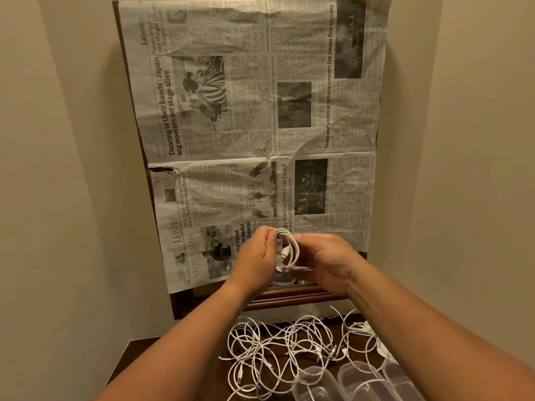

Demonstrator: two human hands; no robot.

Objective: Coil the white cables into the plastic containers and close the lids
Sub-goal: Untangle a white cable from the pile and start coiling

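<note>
A white cable (286,250), wound into a small neat coil of several loops, is held in the air in front of the newspaper (260,111). One plug end lies across the coil's middle. The left hand (256,253) pinches the coil's 9 o'clock side with curled fingers. The right hand (327,261) curves its thumb and fingers round the 3 o'clock side.

At 6 o'clock from the hands, a loose tangle of white cables (278,351) sprawls over the dark table (139,360). Three clear plastic containers (315,383) stand close together at the tangle's 5 o'clock. A wooden frame (289,296) runs just beneath the hands. Bare tabletop shows at the tangle's 8 o'clock, up to the table's left edge, and plain walls close in on both sides.
</note>
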